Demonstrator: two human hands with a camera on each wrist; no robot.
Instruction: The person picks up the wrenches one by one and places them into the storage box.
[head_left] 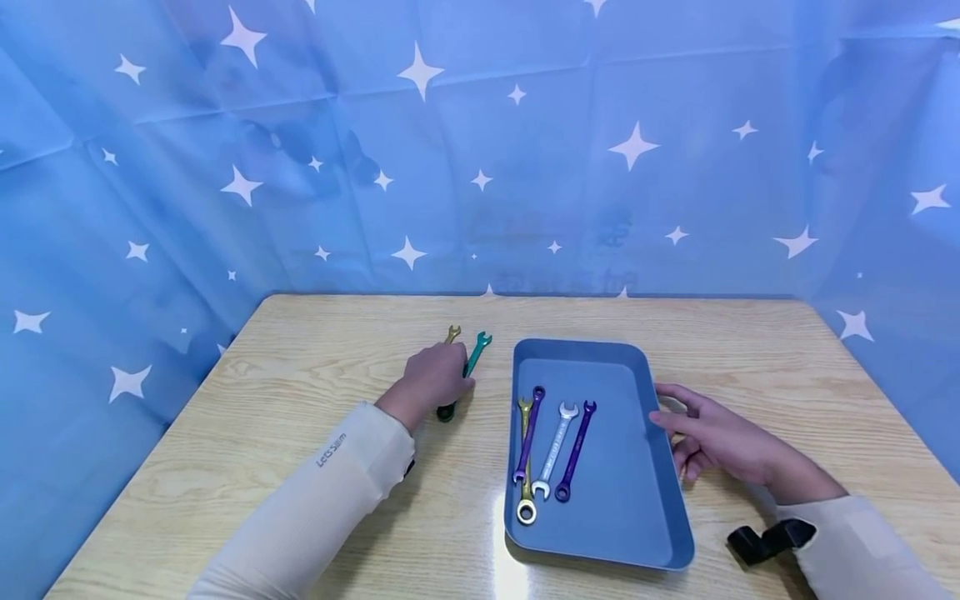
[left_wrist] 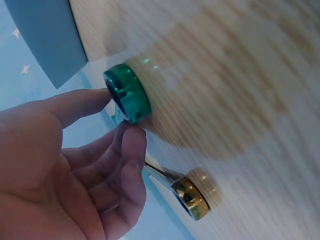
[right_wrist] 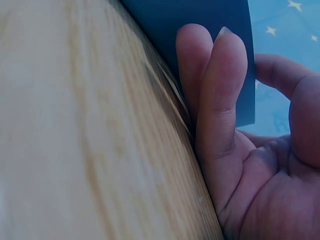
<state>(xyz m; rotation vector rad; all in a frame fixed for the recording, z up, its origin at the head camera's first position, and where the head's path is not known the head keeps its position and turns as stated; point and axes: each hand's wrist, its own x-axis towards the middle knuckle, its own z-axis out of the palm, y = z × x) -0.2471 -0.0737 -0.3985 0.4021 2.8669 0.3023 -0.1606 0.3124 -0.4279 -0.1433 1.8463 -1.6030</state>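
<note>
My left hand (head_left: 438,375) pinches a green combination wrench (head_left: 477,352) between thumb and fingers, left of the tray. The wrench's ring end shows close up in the left wrist view, just over the wood. A gold wrench (left_wrist: 192,201) lies beside it, partly hidden by the hand in the head view. On the right, my right hand (head_left: 720,437) grips the side wall of a blue-grey tray (head_left: 630,483), thumb at the rim and fingers against the outside. Inside the tray lie a gold wrench (head_left: 526,467), a silver wrench (head_left: 557,450) and two purple wrenches, one (head_left: 531,433) crossing the gold one.
The tray stands on a light wooden table (head_left: 300,350), right of its middle. A blue cloth (head_left: 525,208) with white stars hangs behind the table and along its sides. A black strap piece (head_left: 768,540) sits at the right wrist.
</note>
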